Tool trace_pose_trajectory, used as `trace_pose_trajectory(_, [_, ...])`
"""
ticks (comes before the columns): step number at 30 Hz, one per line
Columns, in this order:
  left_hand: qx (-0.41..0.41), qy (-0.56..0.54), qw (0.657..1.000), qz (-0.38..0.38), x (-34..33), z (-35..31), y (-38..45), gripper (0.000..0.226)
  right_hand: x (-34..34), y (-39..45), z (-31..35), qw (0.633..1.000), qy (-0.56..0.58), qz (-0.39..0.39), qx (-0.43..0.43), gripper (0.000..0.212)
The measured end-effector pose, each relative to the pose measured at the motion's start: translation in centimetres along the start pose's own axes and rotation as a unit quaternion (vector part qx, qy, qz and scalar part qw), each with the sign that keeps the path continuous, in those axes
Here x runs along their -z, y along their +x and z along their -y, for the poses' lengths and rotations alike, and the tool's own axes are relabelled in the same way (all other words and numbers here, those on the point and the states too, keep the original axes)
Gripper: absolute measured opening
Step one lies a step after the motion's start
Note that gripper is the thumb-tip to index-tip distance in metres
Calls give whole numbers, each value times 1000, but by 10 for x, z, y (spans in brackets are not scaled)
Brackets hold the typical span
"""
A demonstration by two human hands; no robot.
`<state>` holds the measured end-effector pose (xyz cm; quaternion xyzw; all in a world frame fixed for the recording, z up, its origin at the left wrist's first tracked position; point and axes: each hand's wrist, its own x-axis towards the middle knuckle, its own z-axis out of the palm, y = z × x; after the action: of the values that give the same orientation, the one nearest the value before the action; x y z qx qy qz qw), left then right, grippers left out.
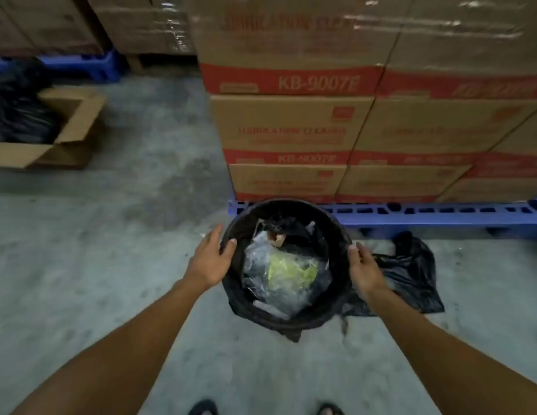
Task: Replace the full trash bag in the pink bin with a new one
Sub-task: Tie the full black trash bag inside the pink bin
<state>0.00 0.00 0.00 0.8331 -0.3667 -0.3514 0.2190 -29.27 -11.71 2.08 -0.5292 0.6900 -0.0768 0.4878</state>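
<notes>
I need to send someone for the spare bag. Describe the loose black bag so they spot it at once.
Find the stacked cartons on the blue pallet. Before it stands the bin, hands on its rim. The loose black bag lies crumpled flat on the floor beside the bin, empty, unlike the trash-filled liner.

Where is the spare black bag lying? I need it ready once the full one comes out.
In the head view, the spare black bag lies crumpled on the floor right of the bin, just beyond the right hand and in front of the blue pallet.
</notes>
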Motion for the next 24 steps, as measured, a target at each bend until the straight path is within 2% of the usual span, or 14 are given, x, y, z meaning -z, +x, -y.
trace_pose_trajectory(3, [-32,-29,999,-26,-27,32,33,63,-33,38,-25,988,142,-29,-44,58])
trace_pose_trajectory(6, [-67,-106,992,-1,-45,54,61,61,-41,57,-41,938,322,95,-90,61])
trace_pose_trajectory(8, [-76,-205,975,25,-47,63,77,61,-41,63,-55,902,404,148,-43,71])
trace_pose_trajectory(10, [-85,-256,962,52,-46,69,90,61,-43,74,-65,876,453,166,-20,77])
trace_pose_trajectory(13, [-69,-271,953,116,-44,79,94,57,-54,85,-70,891,430,126,-76,64])
trace_pose_trajectory(15, [-11,-254,954,155,-41,85,90,81,-50,107,-80,910,389,109,-95,56])
trace_pose_trajectory(17, [17,-246,955,166,-40,86,85,91,-37,119,-85,940,312,90,-105,51])
trace_pose_trajectory(20, [18,-233,965,122,-35,74,78,81,-26,74,-56,964,256,23,-72,30])
trace_pose_trajectory(23, [3,-223,974,35,-32,55,72,60,-20,59,-32,982,178,-69,1,23])
trace_pose_trajectory(24, [-8,-195,981,9,-33,49,71,56,-21,58,-24,982,153,-105,42,27])
